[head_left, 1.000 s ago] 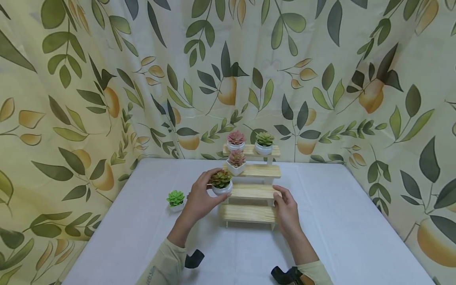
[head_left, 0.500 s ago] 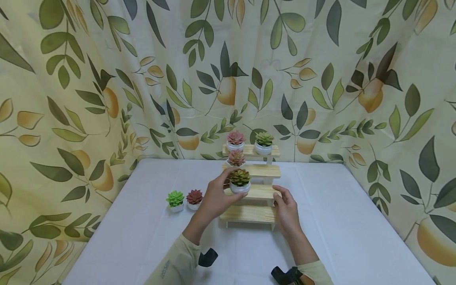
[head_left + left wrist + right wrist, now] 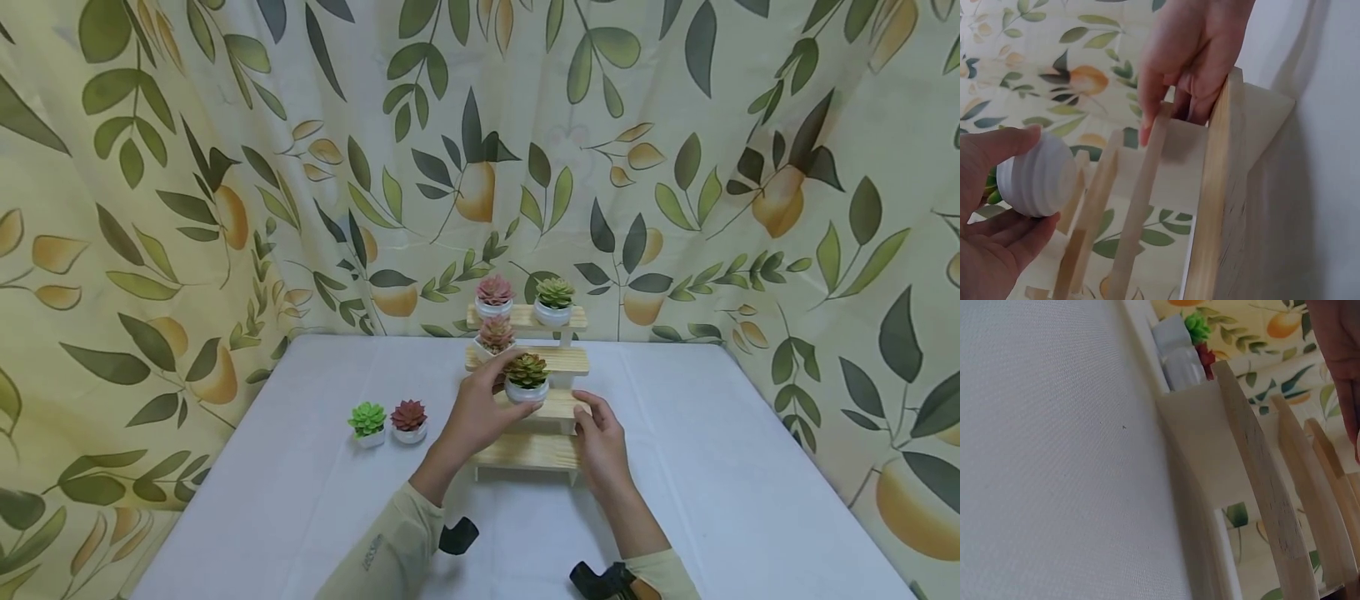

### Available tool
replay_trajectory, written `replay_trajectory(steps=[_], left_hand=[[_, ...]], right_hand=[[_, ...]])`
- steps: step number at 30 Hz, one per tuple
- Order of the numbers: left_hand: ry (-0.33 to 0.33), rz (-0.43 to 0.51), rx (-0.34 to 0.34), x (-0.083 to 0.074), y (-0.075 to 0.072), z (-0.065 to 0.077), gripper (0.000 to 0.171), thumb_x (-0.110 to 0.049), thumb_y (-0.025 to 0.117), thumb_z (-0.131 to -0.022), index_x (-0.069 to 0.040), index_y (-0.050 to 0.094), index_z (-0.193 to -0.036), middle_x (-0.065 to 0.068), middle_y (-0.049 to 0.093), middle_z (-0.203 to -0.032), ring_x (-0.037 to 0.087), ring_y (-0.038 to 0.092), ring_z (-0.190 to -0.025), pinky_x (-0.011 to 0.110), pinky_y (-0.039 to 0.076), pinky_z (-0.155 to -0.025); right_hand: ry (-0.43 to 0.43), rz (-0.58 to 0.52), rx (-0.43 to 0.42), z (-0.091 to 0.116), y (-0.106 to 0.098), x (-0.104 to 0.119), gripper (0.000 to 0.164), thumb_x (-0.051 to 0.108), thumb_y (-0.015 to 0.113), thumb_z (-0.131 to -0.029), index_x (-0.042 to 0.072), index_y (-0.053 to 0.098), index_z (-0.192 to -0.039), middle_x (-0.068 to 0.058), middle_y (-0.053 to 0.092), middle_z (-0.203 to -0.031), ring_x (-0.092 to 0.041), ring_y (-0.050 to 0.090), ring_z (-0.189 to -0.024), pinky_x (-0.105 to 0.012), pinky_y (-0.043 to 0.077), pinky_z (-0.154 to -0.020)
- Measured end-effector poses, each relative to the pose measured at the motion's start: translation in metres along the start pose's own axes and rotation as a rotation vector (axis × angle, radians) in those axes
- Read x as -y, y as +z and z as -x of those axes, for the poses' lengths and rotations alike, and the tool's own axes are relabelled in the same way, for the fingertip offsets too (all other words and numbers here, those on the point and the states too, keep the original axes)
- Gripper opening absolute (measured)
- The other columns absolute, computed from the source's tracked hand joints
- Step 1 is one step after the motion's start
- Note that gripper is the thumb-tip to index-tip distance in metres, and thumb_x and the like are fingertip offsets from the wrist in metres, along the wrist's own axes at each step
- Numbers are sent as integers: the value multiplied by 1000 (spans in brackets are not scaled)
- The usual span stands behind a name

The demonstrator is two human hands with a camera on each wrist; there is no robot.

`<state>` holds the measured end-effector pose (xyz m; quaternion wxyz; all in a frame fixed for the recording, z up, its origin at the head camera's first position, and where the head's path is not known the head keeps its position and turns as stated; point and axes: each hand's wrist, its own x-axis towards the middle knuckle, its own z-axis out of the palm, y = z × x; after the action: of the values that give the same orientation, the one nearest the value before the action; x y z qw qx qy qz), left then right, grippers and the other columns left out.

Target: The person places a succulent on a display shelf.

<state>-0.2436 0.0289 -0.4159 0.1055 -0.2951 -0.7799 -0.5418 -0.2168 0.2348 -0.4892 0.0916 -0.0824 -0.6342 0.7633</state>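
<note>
My left hand (image 3: 474, 410) pinches a small potted succulent (image 3: 527, 377) between thumb and fingers. Its leaves are green and reddish-brown; the ribbed round white pot (image 3: 1038, 175) shows from below in the left wrist view. It is held over the middle steps of a tiered wooden stand (image 3: 525, 452). At the stand's right side, my right hand (image 3: 604, 442) grips the end of the second step from the bottom. A pink succulent (image 3: 493, 292) and a pale green one (image 3: 555, 297) stand on the top step. Another pink succulent (image 3: 496, 332) sits one step lower, at the left.
Left of the stand, a bright green succulent (image 3: 367, 422) and a dark red one (image 3: 408, 418) stand in white pots on the white tablecloth (image 3: 285, 492). A leaf-patterned curtain (image 3: 315, 250) hangs behind and along both sides of the table.
My left hand has carried the succulent rightward from the stand's left edge to over its middle. The dark red succulent has come into view behind it. My right hand stays in place.
</note>
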Motion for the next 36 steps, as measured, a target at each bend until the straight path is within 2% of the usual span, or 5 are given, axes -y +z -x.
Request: replay_trajectory(steps=[6,15,24,30,36], left_hand=[[25,-28,-21,3,9,-7,73,-12,91,-82,-13,57,-146,1,59,-144,15,59,-126,25,52,-97],[64,-73,-29,5,20,-22,73,-8,86,-87,-12,51,-150,8,56,-147,20,55,-131,29,50,-102],[50,-97,-26,7,33,-30,73,-9,84,-88,-10,49,-152,9,57,-145,22,54,-129,27,51,-98],[32,-115,-21,8,40,-33,73,-10,82,-90,-11,46,-154,11,59,-141,20,57,-125,27,52,-96],[43,-137,-30,7,45,-39,75,-7,81,-91,-11,43,-156,13,57,-143,23,54,-130,32,50,-102]], right_hand=[[0,9,19,-1,-2,1,35,13,44,-113,4,47,-146,-4,28,-166,-16,32,-147,-37,27,-120],[1,-16,15,-2,-1,0,33,8,43,-112,3,49,-144,-4,27,-166,-18,34,-143,-40,27,-120],[-5,-23,25,-2,-3,-2,34,9,43,-112,3,48,-145,-5,28,-164,-19,35,-142,-41,28,-120],[-2,-24,21,0,-3,-2,34,9,44,-112,1,47,-145,-5,24,-167,-18,32,-144,-40,27,-120],[-1,-5,15,0,-3,-2,33,11,45,-112,3,49,-144,-6,19,-169,-18,25,-148,-44,24,-121]])
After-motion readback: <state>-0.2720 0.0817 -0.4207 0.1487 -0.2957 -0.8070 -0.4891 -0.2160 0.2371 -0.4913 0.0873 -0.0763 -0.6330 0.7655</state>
